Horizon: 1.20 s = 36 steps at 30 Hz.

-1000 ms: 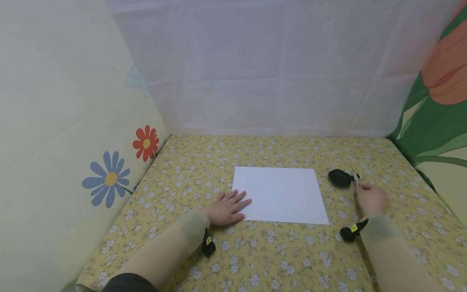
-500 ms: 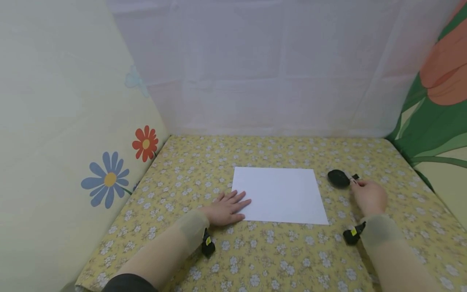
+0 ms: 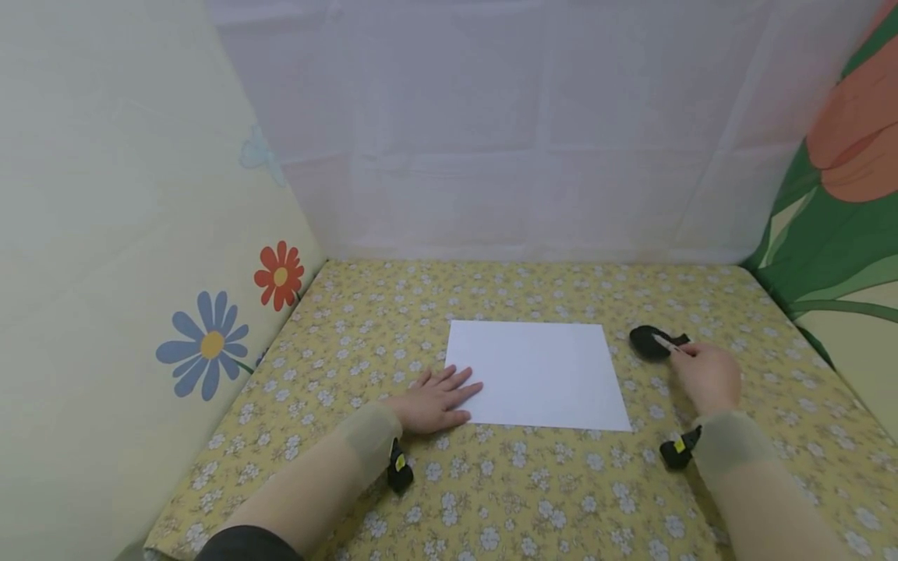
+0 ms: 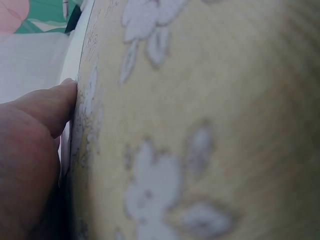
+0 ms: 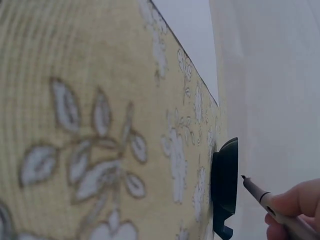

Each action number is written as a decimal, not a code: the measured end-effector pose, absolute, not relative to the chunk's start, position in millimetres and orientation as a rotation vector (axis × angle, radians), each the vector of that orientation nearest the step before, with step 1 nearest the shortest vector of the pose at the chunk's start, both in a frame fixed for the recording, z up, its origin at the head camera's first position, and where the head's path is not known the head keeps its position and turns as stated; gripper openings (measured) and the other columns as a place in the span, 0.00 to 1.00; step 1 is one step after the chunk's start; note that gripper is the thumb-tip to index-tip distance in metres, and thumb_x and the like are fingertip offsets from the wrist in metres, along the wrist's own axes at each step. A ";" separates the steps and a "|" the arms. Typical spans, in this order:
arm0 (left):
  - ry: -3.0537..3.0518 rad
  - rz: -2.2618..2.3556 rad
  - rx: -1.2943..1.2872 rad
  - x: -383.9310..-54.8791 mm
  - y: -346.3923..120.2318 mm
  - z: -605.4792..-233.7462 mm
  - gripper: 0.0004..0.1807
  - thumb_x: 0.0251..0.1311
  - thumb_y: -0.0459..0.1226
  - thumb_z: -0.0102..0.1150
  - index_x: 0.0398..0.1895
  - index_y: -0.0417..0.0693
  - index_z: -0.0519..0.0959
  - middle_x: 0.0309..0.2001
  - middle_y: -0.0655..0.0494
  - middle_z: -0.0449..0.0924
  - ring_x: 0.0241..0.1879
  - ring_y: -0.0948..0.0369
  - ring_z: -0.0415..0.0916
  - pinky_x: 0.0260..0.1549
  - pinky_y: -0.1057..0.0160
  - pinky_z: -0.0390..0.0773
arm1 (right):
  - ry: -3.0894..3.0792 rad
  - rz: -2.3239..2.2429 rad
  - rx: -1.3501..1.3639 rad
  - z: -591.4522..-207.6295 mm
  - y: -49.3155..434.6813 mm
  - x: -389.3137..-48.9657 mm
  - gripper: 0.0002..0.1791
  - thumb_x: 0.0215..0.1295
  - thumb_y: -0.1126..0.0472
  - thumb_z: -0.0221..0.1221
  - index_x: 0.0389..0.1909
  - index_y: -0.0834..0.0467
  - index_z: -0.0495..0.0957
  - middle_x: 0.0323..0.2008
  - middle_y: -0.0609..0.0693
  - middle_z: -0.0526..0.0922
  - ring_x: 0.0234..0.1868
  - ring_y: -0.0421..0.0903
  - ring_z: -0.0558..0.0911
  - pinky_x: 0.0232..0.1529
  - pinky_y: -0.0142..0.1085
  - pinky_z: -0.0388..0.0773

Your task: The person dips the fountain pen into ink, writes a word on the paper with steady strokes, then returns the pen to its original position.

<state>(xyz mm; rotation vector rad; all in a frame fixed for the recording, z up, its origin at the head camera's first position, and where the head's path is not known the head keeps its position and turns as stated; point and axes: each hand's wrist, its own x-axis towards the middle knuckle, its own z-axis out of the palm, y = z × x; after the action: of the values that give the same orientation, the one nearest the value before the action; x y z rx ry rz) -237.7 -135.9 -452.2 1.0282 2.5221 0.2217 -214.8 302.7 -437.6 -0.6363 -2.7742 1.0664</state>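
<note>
My left hand (image 3: 433, 401) lies spread on the left edge of a white sheet of paper (image 3: 543, 375), its fingertips on the sheet. In the left wrist view the side of the left hand (image 4: 27, 150) rests low on the cloth. My right hand (image 3: 708, 380) pinches a slim pale pen (image 3: 669, 344), which points left over a black shallow dish (image 3: 642, 343) with a short handle. The right wrist view shows the pen (image 5: 258, 193) with its dark pointed tip close above the rim of the dish (image 5: 226, 175).
A yellow floral cloth (image 3: 533, 483) covers the table. Behind it hangs a white sheet (image 3: 449, 140); a flower-printed panel (image 3: 105, 234) stands on the left and another (image 3: 842, 234) on the right. Both wrists wear small black cameras.
My right hand has shifted slightly left, and the pen has swung from pointing up beside the dish's handle to pointing left over the dish. The left hand and paper stay put.
</note>
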 end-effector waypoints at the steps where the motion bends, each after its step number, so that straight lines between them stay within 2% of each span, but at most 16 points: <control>1: 2.522 0.224 1.028 -237.8 -135.9 -452.3 0.34 0.72 0.59 0.35 0.77 0.65 0.44 0.77 0.60 0.30 0.75 0.55 0.28 0.69 0.42 0.32 | -2.783 1.065 -0.638 -437.1 302.5 -214.8 0.25 0.73 0.51 0.49 0.56 0.68 0.76 0.53 0.69 0.76 0.44 0.62 0.77 0.32 0.48 0.74; 5: 2.522 0.224 1.030 -238.3 -136.1 -453.5 0.34 0.72 0.59 0.34 0.77 0.66 0.44 0.77 0.60 0.30 0.75 0.55 0.27 0.69 0.42 0.31 | -2.832 1.021 -0.644 -434.9 302.3 -215.3 0.25 0.72 0.51 0.48 0.56 0.68 0.75 0.54 0.70 0.75 0.46 0.64 0.76 0.34 0.50 0.73; 11: 2.524 0.217 1.033 -238.6 -136.6 -454.3 0.34 0.72 0.59 0.34 0.77 0.66 0.43 0.77 0.60 0.29 0.75 0.55 0.27 0.69 0.42 0.31 | -2.888 0.937 -0.628 -431.9 300.6 -217.9 0.23 0.71 0.53 0.49 0.52 0.69 0.76 0.48 0.69 0.78 0.35 0.57 0.78 0.25 0.43 0.71; 18: 2.520 0.231 1.031 -237.5 -135.9 -451.6 0.34 0.72 0.59 0.34 0.77 0.65 0.44 0.77 0.60 0.30 0.75 0.54 0.28 0.69 0.42 0.31 | -2.955 0.874 -0.639 -427.8 298.7 -222.3 0.24 0.72 0.53 0.49 0.51 0.71 0.76 0.50 0.70 0.77 0.41 0.62 0.79 0.31 0.47 0.75; 25: 2.515 0.233 1.032 -237.0 -135.4 -450.7 0.34 0.73 0.58 0.35 0.77 0.65 0.44 0.77 0.60 0.30 0.75 0.55 0.27 0.69 0.42 0.31 | -2.981 0.850 -0.498 -424.6 302.0 -221.4 0.23 0.70 0.54 0.49 0.44 0.72 0.79 0.42 0.69 0.81 0.32 0.57 0.80 0.27 0.44 0.75; 32: 2.518 0.230 1.037 -237.0 -135.4 -450.7 0.34 0.73 0.58 0.35 0.78 0.65 0.44 0.77 0.59 0.30 0.75 0.54 0.27 0.69 0.42 0.32 | -2.949 0.912 -0.522 -425.6 301.5 -221.3 0.23 0.70 0.53 0.51 0.40 0.71 0.81 0.38 0.67 0.82 0.24 0.50 0.78 0.22 0.41 0.73; 36: 2.513 0.238 1.046 -236.5 -135.0 -449.0 0.33 0.73 0.56 0.35 0.78 0.63 0.44 0.77 0.57 0.31 0.75 0.53 0.28 0.68 0.41 0.32 | -2.944 0.910 -0.568 -427.0 301.1 -221.9 0.23 0.71 0.52 0.51 0.44 0.71 0.80 0.42 0.69 0.81 0.29 0.54 0.79 0.25 0.43 0.73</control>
<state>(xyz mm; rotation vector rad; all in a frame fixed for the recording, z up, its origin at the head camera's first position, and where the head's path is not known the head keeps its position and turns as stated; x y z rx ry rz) -236.5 -135.0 -449.0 1.0463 2.5131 0.2383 -221.9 301.1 -427.0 -0.5682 -2.9441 0.9098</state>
